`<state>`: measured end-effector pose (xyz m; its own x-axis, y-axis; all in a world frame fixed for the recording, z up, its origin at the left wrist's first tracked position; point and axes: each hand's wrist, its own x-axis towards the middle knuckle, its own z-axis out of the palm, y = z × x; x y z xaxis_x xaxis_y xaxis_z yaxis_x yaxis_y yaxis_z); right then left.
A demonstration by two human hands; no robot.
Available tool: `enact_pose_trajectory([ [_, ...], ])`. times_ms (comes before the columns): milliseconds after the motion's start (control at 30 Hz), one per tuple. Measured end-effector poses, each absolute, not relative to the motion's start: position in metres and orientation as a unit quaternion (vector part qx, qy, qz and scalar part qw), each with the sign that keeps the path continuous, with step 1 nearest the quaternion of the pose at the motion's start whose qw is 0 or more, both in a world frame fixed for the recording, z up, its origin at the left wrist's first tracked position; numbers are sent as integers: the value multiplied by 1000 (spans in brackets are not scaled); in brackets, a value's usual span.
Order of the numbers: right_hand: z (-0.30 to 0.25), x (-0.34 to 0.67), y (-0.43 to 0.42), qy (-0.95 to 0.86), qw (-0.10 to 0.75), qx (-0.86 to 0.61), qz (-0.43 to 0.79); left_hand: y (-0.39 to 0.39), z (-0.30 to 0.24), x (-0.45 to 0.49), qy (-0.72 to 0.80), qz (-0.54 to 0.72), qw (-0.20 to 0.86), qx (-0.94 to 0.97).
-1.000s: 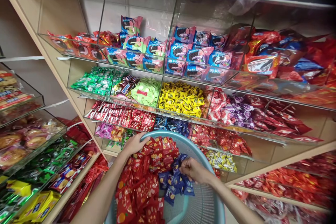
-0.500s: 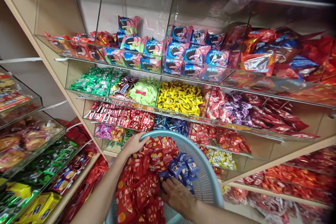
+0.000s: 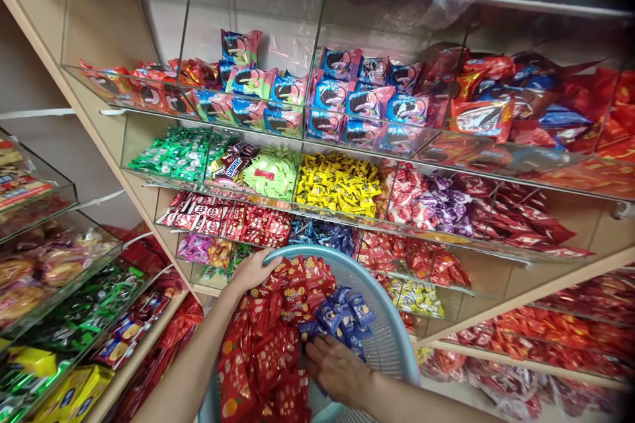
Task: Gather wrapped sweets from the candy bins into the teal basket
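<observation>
A blue-green plastic basket (image 3: 397, 317) is in front of me, its rim facing the shelves. My left hand (image 3: 252, 272) grips the rim at its far left side, thumb over the edge. Red candy packets (image 3: 265, 347) with orange prints fill the left part of the basket. To their right lies a smaller heap of dark blue candy packets (image 3: 342, 317). My right hand (image 3: 337, 367) reaches into the basket, palm down, with its extended fingers touching the near side of the blue packets. Its fingertips are partly hidden among the packets.
Clear-fronted shelves hold sorted sweets: blue-and-pink cookie packs (image 3: 367, 99), yellow candies (image 3: 338, 184), green candies (image 3: 171, 153) and purple-and-white candies (image 3: 446, 205). A slanted wooden panel (image 3: 94, 96) divides off the left shelves. Bagged red goods (image 3: 516, 380) lie low at right.
The view has shifted very slightly. My right hand has moved a little among the blue packets, its fingers pressing closer to them. My left hand keeps its grip on the rim.
</observation>
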<state>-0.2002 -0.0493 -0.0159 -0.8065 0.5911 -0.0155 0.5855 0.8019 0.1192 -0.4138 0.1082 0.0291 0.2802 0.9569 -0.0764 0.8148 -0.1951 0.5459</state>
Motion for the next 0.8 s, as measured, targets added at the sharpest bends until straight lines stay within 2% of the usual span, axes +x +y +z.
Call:
enact_pose_trajectory([
  [133, -6, -194, -48, 939, 58, 339, -10, 109, 26, -415, 576, 141, 246, 767],
  [233, 5, -183, -40, 920, 83, 360, -129, 110, 24, -416, 571, 144, 239, 772],
  [300, 11, -176, -32, 886, 50, 400, -229, 109, 24, -416, 566, 144, 236, 777],
  [500, -1, -180, -9, 657, -134, 548, -501, 108, 25, -415, 564, 151, 227, 779],
  [600, -18, -192, 0, 608, -161, 563, -536, 107, 27, -414, 566, 150, 228, 778],
  [700, -26, -201, 5, 601, -146, 576, -535, 107, 27, -414, 567, 146, 228, 778],
  [800, -16, -201, 2, 658, -113, 591, -452, 108, 26, -414, 568, 142, 225, 779],
])
